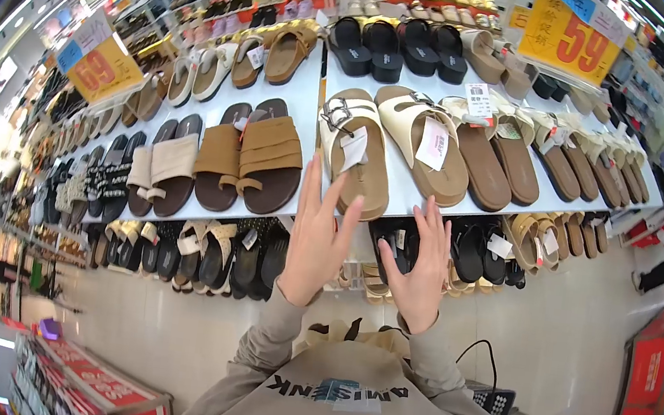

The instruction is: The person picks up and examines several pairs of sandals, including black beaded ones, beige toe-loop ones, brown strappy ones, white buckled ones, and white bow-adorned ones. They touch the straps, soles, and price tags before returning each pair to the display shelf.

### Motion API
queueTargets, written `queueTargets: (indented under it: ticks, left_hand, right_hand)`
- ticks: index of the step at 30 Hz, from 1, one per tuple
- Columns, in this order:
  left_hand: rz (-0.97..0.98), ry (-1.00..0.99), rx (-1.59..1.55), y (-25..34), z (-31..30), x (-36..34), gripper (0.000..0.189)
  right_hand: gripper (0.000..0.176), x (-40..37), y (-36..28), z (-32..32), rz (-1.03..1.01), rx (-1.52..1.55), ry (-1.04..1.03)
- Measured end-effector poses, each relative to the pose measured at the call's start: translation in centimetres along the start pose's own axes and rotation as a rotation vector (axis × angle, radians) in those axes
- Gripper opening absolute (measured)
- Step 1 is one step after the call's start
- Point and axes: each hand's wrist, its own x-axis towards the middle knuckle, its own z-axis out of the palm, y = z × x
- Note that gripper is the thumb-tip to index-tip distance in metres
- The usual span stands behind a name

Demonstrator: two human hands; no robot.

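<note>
A pair of cream slide sandals with buckles and brown footbeds lies on the white shelf in front of me: the left sandal and the right sandal, each with a paper tag. My left hand is raised at the left sandal's near end, fingers stretched upward, overlapping its edge in this view. Beneath the right sandal's heel, my right hand has its fingers spread, fingertips right at the heel. Neither hand holds anything. Left of them sit brown strapped slides; to the right, slides with pale bows.
The white shelf carries rows of sandals, with black platform slides at the back. More shoes line a lower shelf, including black slides. Yellow price signs stand above. Red boxes are at the right.
</note>
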Motion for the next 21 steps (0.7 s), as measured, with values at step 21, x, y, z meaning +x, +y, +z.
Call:
queueTargets:
  ticks: [21]
  left_hand:
    - [-0.298,0.151,-0.104,1.3,4.1,3.8,0.048]
  right_hand:
    - [0.060,-2.7,5.9,-6.8,-0.023,0.594,-0.347]
